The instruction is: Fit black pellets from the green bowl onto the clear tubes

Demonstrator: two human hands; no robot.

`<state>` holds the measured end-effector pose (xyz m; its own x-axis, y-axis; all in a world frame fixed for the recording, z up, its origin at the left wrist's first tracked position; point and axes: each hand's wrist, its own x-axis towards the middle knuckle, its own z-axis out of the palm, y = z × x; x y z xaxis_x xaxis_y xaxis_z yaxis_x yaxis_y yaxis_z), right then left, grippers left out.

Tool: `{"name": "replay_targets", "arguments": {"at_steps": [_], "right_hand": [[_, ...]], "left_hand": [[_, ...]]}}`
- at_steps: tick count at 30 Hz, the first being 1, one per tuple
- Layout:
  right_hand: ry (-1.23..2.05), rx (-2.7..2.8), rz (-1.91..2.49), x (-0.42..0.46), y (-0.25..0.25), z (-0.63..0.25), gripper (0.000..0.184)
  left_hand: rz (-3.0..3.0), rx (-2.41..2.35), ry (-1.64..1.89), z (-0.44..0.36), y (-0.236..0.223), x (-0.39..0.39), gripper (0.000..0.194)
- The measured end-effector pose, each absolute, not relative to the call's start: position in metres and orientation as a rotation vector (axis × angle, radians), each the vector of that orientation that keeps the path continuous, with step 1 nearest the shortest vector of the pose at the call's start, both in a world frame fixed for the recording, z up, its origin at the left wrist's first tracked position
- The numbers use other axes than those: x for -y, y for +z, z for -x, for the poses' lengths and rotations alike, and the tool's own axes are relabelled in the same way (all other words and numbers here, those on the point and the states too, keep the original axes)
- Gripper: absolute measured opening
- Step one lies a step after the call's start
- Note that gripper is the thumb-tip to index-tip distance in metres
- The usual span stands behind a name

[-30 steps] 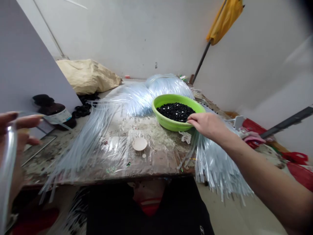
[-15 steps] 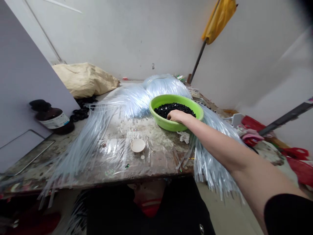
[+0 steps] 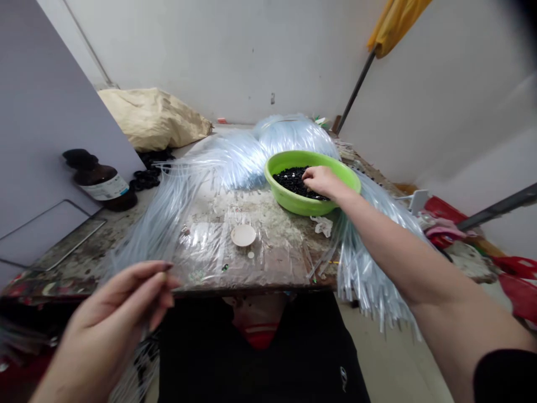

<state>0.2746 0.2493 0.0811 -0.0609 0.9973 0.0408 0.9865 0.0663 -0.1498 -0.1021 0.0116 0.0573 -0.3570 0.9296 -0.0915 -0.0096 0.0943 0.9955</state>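
The right hand (image 3: 325,180) is inside the green bowl (image 3: 293,205), with its fingers bent down at the small black pieces (image 3: 289,178); I cannot tell if these fingers are closed on one piece. The left hand (image 3: 111,316) is above the front left edge of the bench (image 3: 277,224), its thumb and first finger together at the tips, and it is not clear if something is between them. The bowl is on the bench, right of the white dish (image 3: 243,236). Clear tubes (image 3: 168,210) lie at the left, and other tubes (image 3: 369,280) hang at the right, near the crumpled scrap (image 3: 323,226). The brown bottle (image 3: 103,183) stands at the left
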Motion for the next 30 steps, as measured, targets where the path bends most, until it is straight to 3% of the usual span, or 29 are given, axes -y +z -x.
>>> {"name": "replay_targets", "arguments": {"at_steps": [4, 8, 14, 21, 30], "right_hand": [[0.294, 1.961, 1.759, -0.213, 0.093, -0.269, 0.036], [0.611, 1.834, 1.395, -0.15, 0.09, -0.243, 0.018], [1.104, 1.653, 1.114, -0.077, 0.052, -0.195, 0.009], [1.201, 1.479, 0.983, -0.06, 0.009, -0.161, 0.007], [0.94, 1.679, 0.898, -0.05, -0.005, -0.154, 0.009]], "left_hand": [[-0.759, -1.335, 1.179, 0.062, 0.029, -0.021, 0.034], [-0.576, -1.214, 1.128, 0.037, 0.007, -0.018, 0.041], [-0.525, -1.046, 1.103, 0.015, 0.001, -0.016, 0.031], [-0.482, -0.973, 1.053, 0.001, 0.002, -0.017, 0.037], [-0.445, -0.874, 1.032, 0.001, -0.005, -0.018, 0.029]]}}
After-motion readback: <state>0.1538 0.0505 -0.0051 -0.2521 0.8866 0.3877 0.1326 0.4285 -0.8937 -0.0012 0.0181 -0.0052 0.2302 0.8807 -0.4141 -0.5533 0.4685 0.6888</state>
